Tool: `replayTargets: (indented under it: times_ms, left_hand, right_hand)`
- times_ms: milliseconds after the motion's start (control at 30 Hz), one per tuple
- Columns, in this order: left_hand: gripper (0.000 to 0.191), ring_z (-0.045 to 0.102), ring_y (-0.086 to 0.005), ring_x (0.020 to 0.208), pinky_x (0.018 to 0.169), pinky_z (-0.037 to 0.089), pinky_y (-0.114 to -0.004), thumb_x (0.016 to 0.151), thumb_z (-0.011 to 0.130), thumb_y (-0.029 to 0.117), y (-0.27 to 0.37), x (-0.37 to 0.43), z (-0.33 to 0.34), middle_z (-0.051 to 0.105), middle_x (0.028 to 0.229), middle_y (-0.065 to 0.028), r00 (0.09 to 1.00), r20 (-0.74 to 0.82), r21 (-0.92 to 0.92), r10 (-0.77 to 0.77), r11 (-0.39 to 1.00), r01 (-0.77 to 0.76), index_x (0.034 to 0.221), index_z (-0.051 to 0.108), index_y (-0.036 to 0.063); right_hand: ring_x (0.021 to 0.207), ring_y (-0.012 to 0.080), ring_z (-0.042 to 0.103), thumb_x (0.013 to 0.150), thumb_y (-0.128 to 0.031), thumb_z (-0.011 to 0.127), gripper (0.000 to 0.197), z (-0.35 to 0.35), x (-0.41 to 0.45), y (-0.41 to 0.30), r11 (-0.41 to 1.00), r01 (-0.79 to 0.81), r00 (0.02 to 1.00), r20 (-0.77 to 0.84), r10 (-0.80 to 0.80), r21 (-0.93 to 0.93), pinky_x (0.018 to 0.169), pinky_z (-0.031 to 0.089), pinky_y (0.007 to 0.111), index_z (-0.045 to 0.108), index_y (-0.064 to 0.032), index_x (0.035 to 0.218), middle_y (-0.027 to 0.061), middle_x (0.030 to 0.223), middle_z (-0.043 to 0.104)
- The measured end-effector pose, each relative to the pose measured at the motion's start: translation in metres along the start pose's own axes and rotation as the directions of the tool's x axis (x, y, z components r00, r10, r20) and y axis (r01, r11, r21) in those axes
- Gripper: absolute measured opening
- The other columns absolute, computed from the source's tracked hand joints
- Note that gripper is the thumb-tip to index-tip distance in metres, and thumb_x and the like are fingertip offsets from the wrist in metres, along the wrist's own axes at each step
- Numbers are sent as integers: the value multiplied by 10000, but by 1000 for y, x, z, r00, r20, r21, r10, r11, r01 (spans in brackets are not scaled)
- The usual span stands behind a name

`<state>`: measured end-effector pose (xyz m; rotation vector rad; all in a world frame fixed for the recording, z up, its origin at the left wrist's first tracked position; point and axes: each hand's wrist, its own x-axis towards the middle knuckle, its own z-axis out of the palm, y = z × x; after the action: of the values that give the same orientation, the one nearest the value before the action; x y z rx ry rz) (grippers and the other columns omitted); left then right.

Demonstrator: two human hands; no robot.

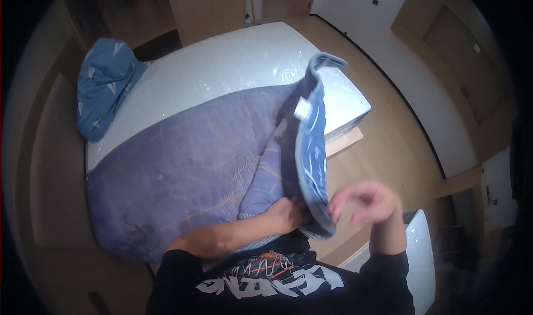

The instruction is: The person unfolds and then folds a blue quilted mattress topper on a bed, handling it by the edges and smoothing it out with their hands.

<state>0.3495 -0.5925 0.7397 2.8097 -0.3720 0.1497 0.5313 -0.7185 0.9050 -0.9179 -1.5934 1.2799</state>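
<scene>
A thin quilted mattress pad (195,148) with a purple face lies over the near part of the bed. Its right end is lifted and folded up, showing a blue patterned underside (314,148) and a white tag (302,109). My left hand (285,215) grips the pad inside this fold, with its fingertips hidden in shadow. Just right of the fold's near corner is my right hand (368,202), blurred, its thumb and fingers apart. Its fingertips are at or very near the pad's edge; contact is unclear. Beneath the pad is a white mattress (233,65) with a shiny plastic-like cover.
A bunched blue bedding item (106,86) with white paper-plane shapes rests at the mattress's left end. Wooden cabinets (210,7) stand beyond the bed. Wood-look floor (387,148) runs along the right side. Another plastic-covered white piece (419,261) is at lower right.
</scene>
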Motion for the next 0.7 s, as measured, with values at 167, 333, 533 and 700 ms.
replayTargets:
  times_ms: [167, 333, 533, 700]
  left_hand:
    - [86, 608, -247, 839, 633, 515, -362, 738, 603, 179, 21, 13, 22, 595, 859, -68, 983, -144, -54, 117, 991, -126, 772, 661, 125]
    - [99, 610, -252, 817, 661, 487, -382, 712, 616, 173, 15, -18, 38, 599, 832, -60, 995, -103, -80, 13, 997, -21, 779, 664, 118]
    - [91, 621, -243, 768, 640, 473, -383, 705, 616, 166, 22, -14, 45, 605, 795, -54, 994, -108, -108, -11, 994, 0, 776, 656, 127]
    - [261, 645, -335, 843, 690, 497, -464, 705, 608, 110, 2, -22, 15, 630, 840, -111, 975, -57, -304, -215, 934, 188, 965, 628, 117]
  right_hand:
    - [1138, 311, 586, 829, -522, 696, 757, -149, -18, 107, 606, -793, 148, -985, 85, -67, 975, 458, 368, 542, 78, 1265, 207, 1198, 623]
    - [1285, 401, 472, 683, -706, 708, 1180, -91, 29, 264, 447, -892, 270, -704, 656, 74, 1034, 421, 431, 332, 156, 1397, 331, 1415, 413]
    - [1153, 405, 587, 817, -449, 630, 734, -95, 24, 348, 295, -955, 128, -890, 438, 8, 960, 475, 440, 485, 55, 1332, 318, 1217, 587]
    - [1142, 397, 589, 883, -179, 507, 456, -159, 26, 275, 219, -959, 210, -970, 118, -181, 991, 455, 440, 541, -17, 1308, 282, 1179, 618]
